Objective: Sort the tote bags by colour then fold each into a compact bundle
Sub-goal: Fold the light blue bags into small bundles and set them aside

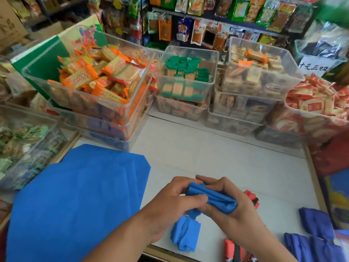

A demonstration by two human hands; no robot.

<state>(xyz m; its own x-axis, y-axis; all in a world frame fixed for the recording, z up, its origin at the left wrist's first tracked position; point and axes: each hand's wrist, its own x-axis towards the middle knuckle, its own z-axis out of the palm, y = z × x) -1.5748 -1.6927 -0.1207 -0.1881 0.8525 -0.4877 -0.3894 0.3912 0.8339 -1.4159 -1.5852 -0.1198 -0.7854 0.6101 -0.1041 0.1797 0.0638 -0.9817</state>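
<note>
Both hands hold a bright blue tote bag (pixel 213 198) folded into a thick bundle just above the white counter. My left hand (pixel 175 203) pinches its near edge with the thumb on top. My right hand (pixel 232 208) curls round its right end from behind. A finished blue bundle (pixel 186 235) lies on the counter below them. A stack of flat blue tote bags (pixel 75 201) covers the counter's left side. Red-and-black bundles lie behind my right wrist (pixel 252 198) and at the bottom edge (pixel 233 250). Dark blue bundles (pixel 317 224) sit at the lower right.
Clear plastic bins of wrapped snacks (pixel 98 80) line the back and left of the white counter (pixel 217 148). Hanging snack packets (pixel 188 29) fill the wall behind. A red bag (pixel 332 156) hangs at the right edge.
</note>
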